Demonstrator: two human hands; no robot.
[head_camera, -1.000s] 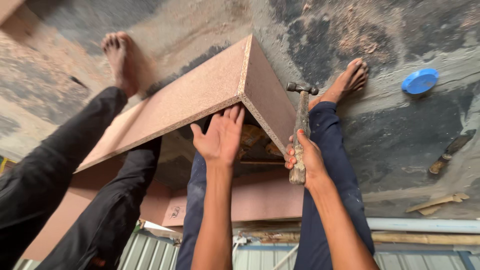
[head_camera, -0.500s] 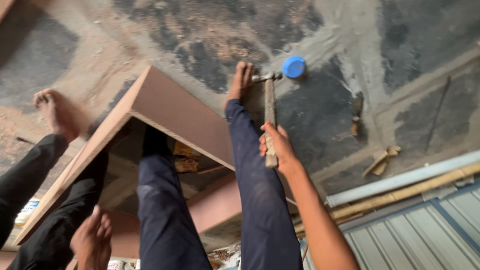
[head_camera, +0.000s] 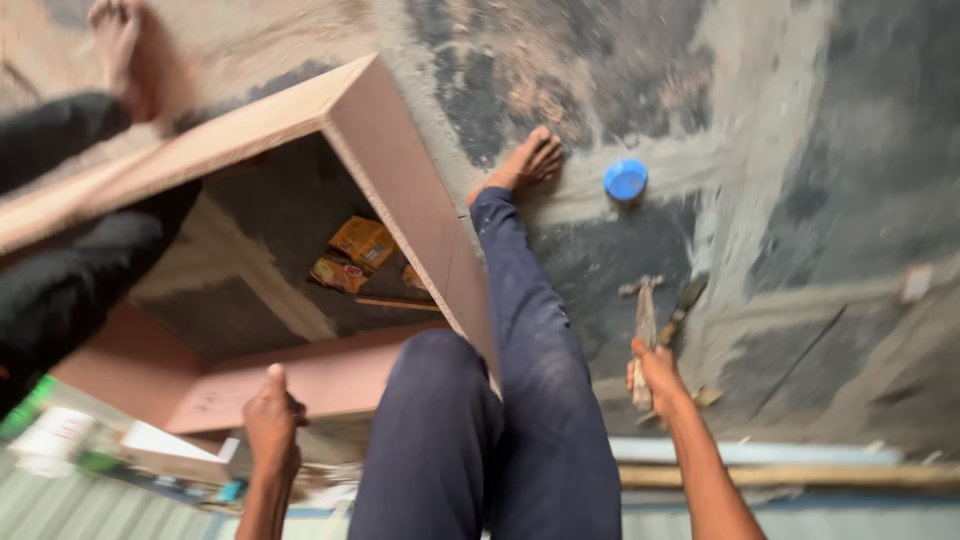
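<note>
A box-like frame of pinkish-brown boards (head_camera: 410, 200) stands on a rough concrete floor, its open side facing me. My left hand (head_camera: 272, 420) grips the near edge of the frame's lower board (head_camera: 330, 380), thumb up. My right hand (head_camera: 660, 378) is shut on the handle of a claw hammer (head_camera: 643, 315), held low to the right of my knee with its head pointing away. My navy-trousered legs stand beside the frame's right board, my bare right foot (head_camera: 525, 165) flat on the floor.
Another person's black-trousered leg (head_camera: 70, 270) and bare foot (head_camera: 120, 40) are at the frame's left. Yellow packets (head_camera: 360, 245) lie inside the frame. A blue lid (head_camera: 626, 180) and a dark chisel-like tool (head_camera: 685, 300) lie on the floor. Long wooden and metal strips (head_camera: 800, 475) run along the bottom right.
My left hand has left the frame's top corner and now grips the lower board. The hammer has dropped lower on my right, and the view has swung.
</note>
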